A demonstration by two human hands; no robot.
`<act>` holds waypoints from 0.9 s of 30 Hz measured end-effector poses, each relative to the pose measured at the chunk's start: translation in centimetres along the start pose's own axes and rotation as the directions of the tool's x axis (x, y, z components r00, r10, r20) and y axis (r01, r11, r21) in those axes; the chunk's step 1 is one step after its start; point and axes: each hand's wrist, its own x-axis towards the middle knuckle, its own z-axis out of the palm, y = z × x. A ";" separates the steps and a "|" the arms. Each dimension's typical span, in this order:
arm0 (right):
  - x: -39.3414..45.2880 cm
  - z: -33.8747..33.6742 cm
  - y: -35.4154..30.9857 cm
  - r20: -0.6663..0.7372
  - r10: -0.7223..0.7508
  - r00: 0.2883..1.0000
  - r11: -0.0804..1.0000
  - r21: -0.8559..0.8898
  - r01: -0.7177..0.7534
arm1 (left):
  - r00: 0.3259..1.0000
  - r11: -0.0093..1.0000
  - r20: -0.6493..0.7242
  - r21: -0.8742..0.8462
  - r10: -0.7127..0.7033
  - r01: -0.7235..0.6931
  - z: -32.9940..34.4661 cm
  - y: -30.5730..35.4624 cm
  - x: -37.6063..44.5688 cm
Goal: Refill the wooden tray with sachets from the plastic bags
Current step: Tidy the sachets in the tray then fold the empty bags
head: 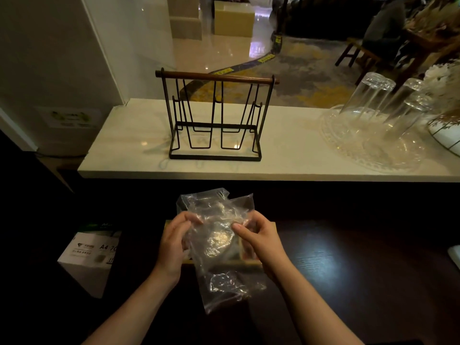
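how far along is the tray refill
Early, it seems. Done: nothing clearly; the wooden tray is mostly hidden, its contents unreadable. In hand: left hand and right hand grip a clear plastic bag above it. Left: getting sachets out and into the tray.
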 end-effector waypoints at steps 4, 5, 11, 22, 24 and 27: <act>-0.2 -0.6 0.2 -0.006 -0.058 0.998 0.960 -0.274 0.054 | 0.999 0.999 -0.047 -0.039 0.003 -0.005 -0.2 0.4 0.0; -0.1 -0.6 0.3 -0.007 -0.067 0.998 0.944 -0.323 0.062 | 0.997 0.999 -0.073 -0.048 0.008 -0.011 -0.2 0.4 0.2; -0.5 0.0 -0.1 -0.038 -0.104 0.994 0.952 -0.294 0.088 | 0.993 0.999 -0.120 -0.041 0.007 -0.012 0.2 0.5 0.4; -0.3 0.6 -1.1 -0.056 0.017 0.998 0.999 0.029 -0.015 | 0.988 0.992 -0.136 -0.109 -0.072 0.058 0.7 0.4 0.2; -0.1 0.9 -0.7 -0.067 0.074 0.995 0.995 0.074 -0.069 | 0.986 0.980 -0.123 -0.177 -0.114 0.091 0.6 0.5 -0.2; 0.3 1.3 -0.7 -0.152 0.087 0.985 0.996 0.017 -0.086 | 0.988 0.972 -0.053 -0.199 -0.142 0.129 0.8 0.3 -0.8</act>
